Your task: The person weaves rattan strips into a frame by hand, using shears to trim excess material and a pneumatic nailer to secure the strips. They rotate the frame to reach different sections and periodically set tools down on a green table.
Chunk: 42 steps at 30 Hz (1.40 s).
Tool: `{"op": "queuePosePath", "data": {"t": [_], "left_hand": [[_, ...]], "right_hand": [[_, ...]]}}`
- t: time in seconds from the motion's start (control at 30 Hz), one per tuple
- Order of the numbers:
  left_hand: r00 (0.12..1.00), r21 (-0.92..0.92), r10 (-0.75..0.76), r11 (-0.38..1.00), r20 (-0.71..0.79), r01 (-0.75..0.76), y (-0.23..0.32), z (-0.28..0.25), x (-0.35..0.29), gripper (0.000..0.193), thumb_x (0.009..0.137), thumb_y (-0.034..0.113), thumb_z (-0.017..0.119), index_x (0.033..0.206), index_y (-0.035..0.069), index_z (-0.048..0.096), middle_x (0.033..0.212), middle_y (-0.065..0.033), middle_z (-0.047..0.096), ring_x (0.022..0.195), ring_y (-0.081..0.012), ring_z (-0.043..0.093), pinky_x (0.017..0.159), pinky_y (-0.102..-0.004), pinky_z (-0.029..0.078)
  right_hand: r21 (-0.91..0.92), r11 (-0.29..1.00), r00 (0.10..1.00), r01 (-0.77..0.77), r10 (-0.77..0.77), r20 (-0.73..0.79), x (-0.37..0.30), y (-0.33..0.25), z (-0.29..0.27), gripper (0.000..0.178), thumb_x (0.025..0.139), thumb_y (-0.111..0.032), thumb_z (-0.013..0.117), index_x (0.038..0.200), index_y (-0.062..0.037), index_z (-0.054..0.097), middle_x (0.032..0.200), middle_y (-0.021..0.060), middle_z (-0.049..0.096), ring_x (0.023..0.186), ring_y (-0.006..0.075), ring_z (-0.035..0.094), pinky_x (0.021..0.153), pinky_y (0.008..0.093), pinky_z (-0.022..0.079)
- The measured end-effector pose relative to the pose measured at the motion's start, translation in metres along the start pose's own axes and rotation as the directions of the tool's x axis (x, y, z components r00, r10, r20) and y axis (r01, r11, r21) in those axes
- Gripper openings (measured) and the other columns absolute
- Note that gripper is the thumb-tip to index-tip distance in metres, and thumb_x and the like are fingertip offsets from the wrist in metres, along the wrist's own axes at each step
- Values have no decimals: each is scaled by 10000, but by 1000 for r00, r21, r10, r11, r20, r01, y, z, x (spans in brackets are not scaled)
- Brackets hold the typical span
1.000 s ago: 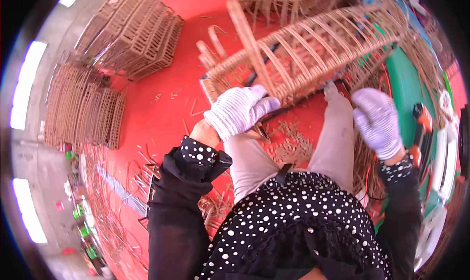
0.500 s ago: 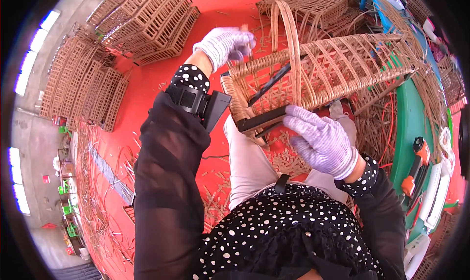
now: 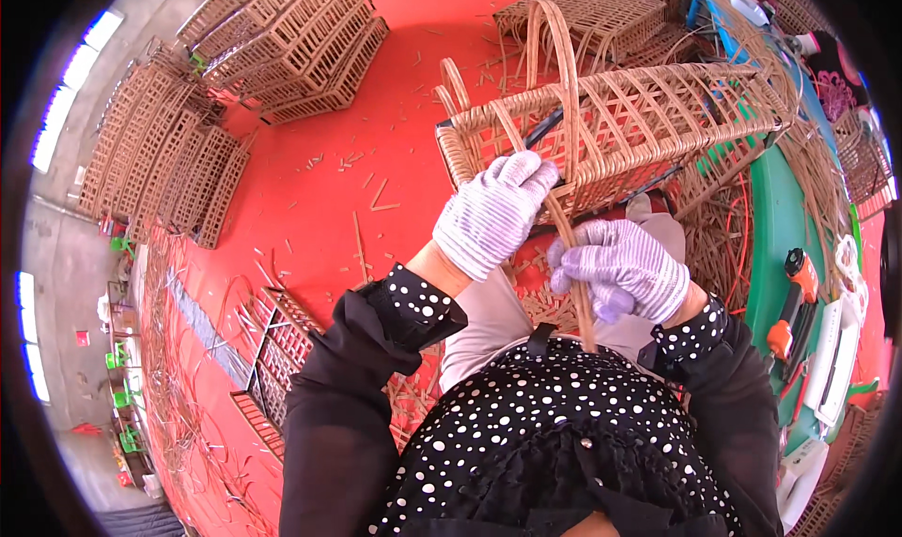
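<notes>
A long brown woven basket (image 3: 648, 128) on a dark frame lies across my lap and reaches to the right. Loops of woven strip (image 3: 567, 77) arch above its near end. My left hand (image 3: 498, 213), in a white and lilac striped glove, closes on the basket's rim at the near end, hiding the corner beneath. A flat brown strip (image 3: 564, 219) runs from that rim toward my waist. My right hand (image 3: 625, 269), gloved alike, pinches this strip between thumb and fingers just below the basket.
Stacked woven baskets (image 3: 291, 48) stand on the red floor (image 3: 329, 189) at far left. An unfinished lattice frame (image 3: 282, 349) lies left of my arm. To the right, a green surface (image 3: 766, 227) bears an orange and black power tool (image 3: 799, 279). Cut strip pieces litter the floor.
My left hand has come down from beyond the basket's end to its near rim. My right hand has left the rim and now pinches a strip that stretches toward my waist.
</notes>
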State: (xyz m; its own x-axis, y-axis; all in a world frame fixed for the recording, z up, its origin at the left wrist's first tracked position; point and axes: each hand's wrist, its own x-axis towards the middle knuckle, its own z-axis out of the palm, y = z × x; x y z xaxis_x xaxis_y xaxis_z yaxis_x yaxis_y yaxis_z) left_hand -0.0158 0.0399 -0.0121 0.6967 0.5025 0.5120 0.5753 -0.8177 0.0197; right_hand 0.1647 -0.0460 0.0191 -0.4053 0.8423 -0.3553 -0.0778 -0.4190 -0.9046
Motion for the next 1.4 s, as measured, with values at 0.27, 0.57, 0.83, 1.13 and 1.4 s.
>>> {"op": "queuePosePath", "data": {"t": [0.27, 0.57, 0.83, 1.13, 1.4], "left_hand": [[979, -390, -199, 898, 47, 201, -55, -8, 16, 235, 779, 44, 530, 996, 41, 621, 963, -139, 621, 893, -310, 594, 799, -365, 484], [659, -150, 122, 989, 742, -15, -66, -2, 55, 270, 812, 228, 461, 978, 76, 611, 839, -145, 609, 812, -334, 585, 712, -397, 473], [226, -212, 166, 957, 960, 197, -58, -18, 84, 417, 735, 159, 477, 1137, 89, 562, 970, -127, 626, 889, -266, 584, 803, -364, 447], [487, -336, 43, 777, 872, 533, -73, -19, 80, 283, 807, 230, 580, 980, 12, 629, 824, -73, 654, 700, -132, 614, 639, -273, 515], [615, -395, -83, 698, 784, 598, -70, -26, 60, 225, 752, 126, 654, 943, 11, 626, 817, -69, 655, 720, -105, 615, 610, -244, 520]], "right_hand": [[69, 905, 903, 419, -407, -136, 17, 34, -9, 154, 861, -129, 584, 934, 4, 604, 847, 59, 634, 818, 112, 586, 752, 251, 461], [-164, 794, 792, 586, -603, -91, 48, 63, -12, 161, 847, -135, 577, 893, 6, 640, 1081, 100, 567, 977, 188, 546, 873, 318, 417], [-240, 630, 654, 739, -755, 33, 55, 61, -9, 145, 822, -128, 598, 884, -7, 649, 1041, 124, 578, 997, 242, 536, 866, 347, 422], [-572, 595, 635, 565, -756, -158, 60, 68, -4, 120, 759, -53, 634, 871, -12, 641, 867, 106, 593, 816, 226, 572, 738, 320, 462], [-711, 537, 542, 453, -800, -258, 78, 69, 2, 135, 744, -119, 679, 860, -71, 632, 752, 86, 586, 646, 212, 588, 590, 312, 475]]}}
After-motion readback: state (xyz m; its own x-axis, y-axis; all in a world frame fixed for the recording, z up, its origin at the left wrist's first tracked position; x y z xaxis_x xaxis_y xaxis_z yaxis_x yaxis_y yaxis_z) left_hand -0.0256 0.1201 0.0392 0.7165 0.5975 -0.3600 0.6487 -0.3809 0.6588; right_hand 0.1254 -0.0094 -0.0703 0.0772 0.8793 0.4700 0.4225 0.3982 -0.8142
